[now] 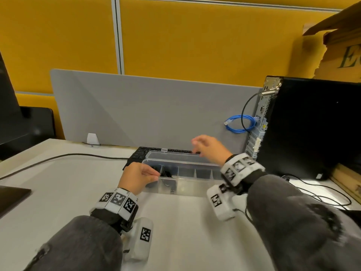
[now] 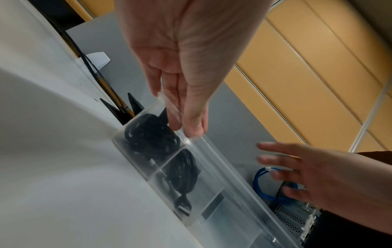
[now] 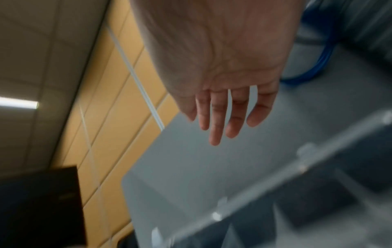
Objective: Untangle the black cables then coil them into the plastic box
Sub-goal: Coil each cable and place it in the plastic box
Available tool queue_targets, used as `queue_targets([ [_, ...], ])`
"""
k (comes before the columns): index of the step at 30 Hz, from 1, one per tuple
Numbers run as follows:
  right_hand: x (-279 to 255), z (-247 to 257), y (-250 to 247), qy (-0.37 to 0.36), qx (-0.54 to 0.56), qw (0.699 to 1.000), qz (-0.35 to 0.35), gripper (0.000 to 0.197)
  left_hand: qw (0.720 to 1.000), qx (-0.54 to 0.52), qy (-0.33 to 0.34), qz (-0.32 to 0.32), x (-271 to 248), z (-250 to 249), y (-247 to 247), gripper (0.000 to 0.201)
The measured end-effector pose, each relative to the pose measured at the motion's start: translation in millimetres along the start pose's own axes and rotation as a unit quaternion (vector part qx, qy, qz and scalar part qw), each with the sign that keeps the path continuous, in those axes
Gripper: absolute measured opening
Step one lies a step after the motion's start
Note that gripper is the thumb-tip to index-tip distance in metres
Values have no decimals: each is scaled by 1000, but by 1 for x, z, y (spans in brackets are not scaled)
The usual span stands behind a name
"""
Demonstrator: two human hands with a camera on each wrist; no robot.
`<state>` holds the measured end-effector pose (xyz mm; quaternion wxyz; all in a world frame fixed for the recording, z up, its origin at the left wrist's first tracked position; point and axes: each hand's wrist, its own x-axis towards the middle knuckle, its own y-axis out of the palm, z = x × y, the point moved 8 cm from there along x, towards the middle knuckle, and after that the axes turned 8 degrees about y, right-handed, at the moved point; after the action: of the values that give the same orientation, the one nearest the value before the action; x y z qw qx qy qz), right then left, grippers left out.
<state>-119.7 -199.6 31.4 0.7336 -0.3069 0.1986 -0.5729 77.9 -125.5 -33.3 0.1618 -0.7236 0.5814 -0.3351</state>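
A clear plastic box (image 1: 195, 185) with several compartments lies on the white desk. Coiled black cables (image 1: 166, 174) fill its two leftmost compartments, one coil (image 2: 148, 134) at the end and another (image 2: 184, 169) beside it. My left hand (image 1: 140, 176) pinches the box's near rim (image 2: 212, 151) at the left end, thumb and fingers (image 2: 191, 124) on the edge. My right hand (image 1: 207, 147) hovers over the raised lid (image 1: 175, 155) at the back of the box. Its fingers (image 3: 216, 127) are straight and spread and hold nothing. The box's rim (image 3: 297, 167) looks blurred in the right wrist view.
A black keyboard (image 1: 139, 153) lies just behind the box, against a grey divider (image 1: 146, 106). A black computer tower (image 1: 312, 130) stands at the right with a blue cable (image 1: 240, 124) looped beside it. A dark cable (image 1: 58, 156) crosses the desk at left.
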Motion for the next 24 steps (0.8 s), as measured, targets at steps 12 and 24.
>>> queue_targets([
  [12,-103,-158,-48,137,-390,868,275,18,998,62,-20,-13,-5,-11,-1,10],
  [24,-123,-87,-88,-72,-323,942,54,11,987,87,138,5,-29,-109,27,32],
])
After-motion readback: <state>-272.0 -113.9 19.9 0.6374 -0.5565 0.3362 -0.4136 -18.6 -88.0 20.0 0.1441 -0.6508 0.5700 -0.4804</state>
